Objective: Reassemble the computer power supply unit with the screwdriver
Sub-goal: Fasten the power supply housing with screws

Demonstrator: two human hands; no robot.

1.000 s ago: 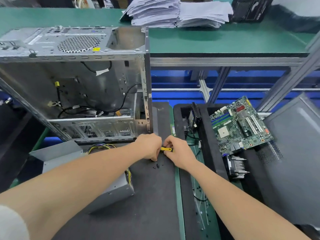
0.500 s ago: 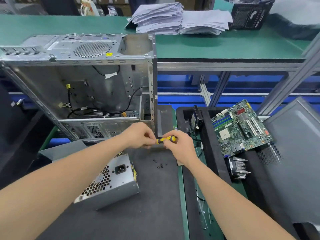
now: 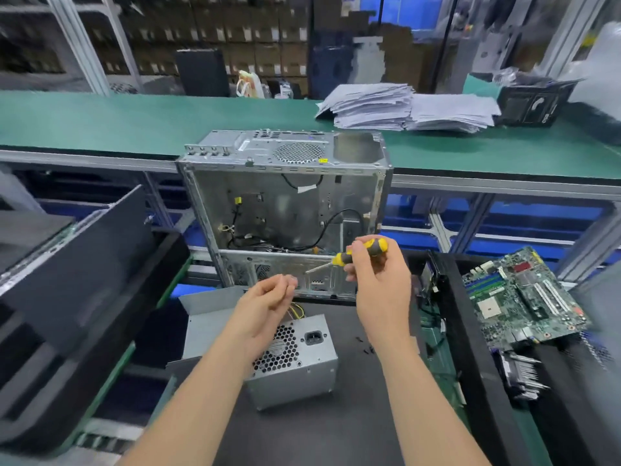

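Gripping yellow-black screwdriver [image 3: 364,253] in right hand [image 3: 379,280] above grey metal power supply box [image 3: 295,368], ready to drive; left hand [image 3: 268,297] pinched, content unclear.

Computer assembly or repair workshop, factory-like. Long green-matted bench [image 3: 134,119] on aluminium framing; stripped PC case [image 3: 285,203]; loose motherboard [image 3: 524,297] (heatsink [image 3: 519,375] just beside it); paper stacks [image 3: 403,105]; shelves of cartons [image 3: 215,31] behind.

**Power supply unit [image 3: 302,368] lay on the dark mat [image 3: 336,432], screwdriver [image 3: 358,255] raised above it.**
The grey metal box showed its honeycomb vent [image 3: 279,351] and black socket [image 3: 316,338]. The yellow-and-black screwdriver, gripped in the right hand [image 3: 379,287], angled its shaft down-left.
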